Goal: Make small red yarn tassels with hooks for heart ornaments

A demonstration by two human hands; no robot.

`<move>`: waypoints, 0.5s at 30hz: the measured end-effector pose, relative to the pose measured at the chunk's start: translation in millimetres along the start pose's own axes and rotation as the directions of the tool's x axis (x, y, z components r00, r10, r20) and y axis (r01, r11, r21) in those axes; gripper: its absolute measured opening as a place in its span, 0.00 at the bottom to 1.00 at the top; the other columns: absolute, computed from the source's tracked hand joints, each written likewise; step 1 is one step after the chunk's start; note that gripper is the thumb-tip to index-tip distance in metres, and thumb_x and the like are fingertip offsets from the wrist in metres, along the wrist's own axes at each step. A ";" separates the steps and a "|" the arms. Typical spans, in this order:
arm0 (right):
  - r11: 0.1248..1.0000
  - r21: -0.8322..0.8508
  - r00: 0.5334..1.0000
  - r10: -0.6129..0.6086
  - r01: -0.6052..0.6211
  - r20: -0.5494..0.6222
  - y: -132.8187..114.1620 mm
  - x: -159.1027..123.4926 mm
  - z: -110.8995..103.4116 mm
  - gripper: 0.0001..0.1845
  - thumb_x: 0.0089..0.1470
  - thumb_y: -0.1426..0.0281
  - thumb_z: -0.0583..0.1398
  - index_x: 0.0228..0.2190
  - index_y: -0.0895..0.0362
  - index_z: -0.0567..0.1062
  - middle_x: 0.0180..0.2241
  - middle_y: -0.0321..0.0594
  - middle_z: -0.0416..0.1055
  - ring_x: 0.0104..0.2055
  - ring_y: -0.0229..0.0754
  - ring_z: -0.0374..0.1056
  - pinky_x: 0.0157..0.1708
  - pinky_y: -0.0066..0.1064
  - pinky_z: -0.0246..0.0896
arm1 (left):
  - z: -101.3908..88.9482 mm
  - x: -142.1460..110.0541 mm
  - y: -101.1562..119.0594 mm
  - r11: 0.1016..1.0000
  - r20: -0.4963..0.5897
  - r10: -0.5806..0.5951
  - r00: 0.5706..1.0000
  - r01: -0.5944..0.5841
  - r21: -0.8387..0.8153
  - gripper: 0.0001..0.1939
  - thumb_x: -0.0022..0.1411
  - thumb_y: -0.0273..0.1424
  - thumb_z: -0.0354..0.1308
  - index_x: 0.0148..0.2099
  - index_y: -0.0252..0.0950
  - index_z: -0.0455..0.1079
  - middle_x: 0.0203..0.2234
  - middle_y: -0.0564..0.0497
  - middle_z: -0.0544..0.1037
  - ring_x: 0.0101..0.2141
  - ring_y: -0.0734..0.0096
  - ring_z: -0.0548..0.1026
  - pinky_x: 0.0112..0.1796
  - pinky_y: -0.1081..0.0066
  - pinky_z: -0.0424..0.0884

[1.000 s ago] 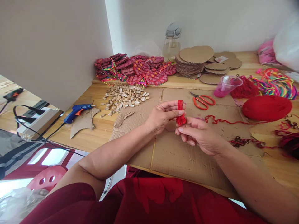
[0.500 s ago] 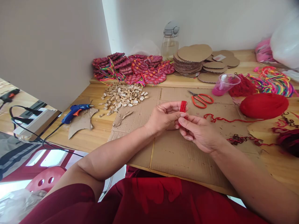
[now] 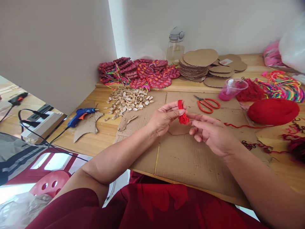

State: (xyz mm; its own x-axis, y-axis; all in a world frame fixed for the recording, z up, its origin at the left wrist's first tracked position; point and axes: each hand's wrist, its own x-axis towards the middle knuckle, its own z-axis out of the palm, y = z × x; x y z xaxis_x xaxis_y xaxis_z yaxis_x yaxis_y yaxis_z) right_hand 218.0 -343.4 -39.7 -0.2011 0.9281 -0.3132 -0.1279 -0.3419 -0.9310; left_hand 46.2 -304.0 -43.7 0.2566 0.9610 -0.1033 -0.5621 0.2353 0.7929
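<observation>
Bundle of looped red yarn [image 3: 183,115] sits pinched in the left hand [image 3: 164,117]; the right hand [image 3: 209,132], fingers parted, hovers just beside it, below the orange-handled metal scissors [image 3: 207,105].

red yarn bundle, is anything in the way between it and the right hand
Nothing visible stands between the right hand and the red yarn bundle, which the left hand pinches. The scissors lie beyond, off the path.

Grey panel [image 3: 52,47], left | pale wall [image 3: 221,25], behind | wooden table [image 3: 66,143], centre | pink holed stool [image 3: 50,178], lower left
</observation>
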 end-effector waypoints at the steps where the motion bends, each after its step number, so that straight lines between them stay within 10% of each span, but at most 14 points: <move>1: 0.999 0.032 0.999 -0.012 0.014 -0.039 -0.8 1.5 -1.7 0.16 0.46 0.66 0.68 0.39 0.55 0.76 0.36 0.40 0.73 0.27 0.34 0.66 0.17 0.22 0.52 | 0.0 -0.1 -0.5 1.000 0.006 0.002 1.000 -0.002 0.004 0.14 0.47 0.21 0.69 0.39 0.34 0.77 0.33 0.51 0.81 0.34 0.74 0.78 0.46 0.69 0.70; 15: 0.990 0.139 0.979 -0.028 0.000 0.200 9.0 -1.8 7.5 0.16 0.57 0.57 0.62 0.34 0.57 0.77 0.35 0.42 0.72 0.29 0.35 0.66 0.19 0.22 0.52 | 2.6 -6.5 -14.0 0.985 0.082 0.045 0.996 -0.058 0.160 0.18 0.45 0.26 0.71 0.41 0.34 0.77 0.36 0.48 0.81 0.35 0.74 0.78 0.36 0.75 0.72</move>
State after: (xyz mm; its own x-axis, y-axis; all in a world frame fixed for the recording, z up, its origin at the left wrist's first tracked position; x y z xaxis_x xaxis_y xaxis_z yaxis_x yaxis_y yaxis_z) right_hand 209.9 -349.2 -46.1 -0.3877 0.8891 -0.2433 -0.2612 -0.3591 -0.8960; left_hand 54.4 -313.9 -52.6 0.2947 0.9554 -0.0176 -0.4427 0.1528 0.8836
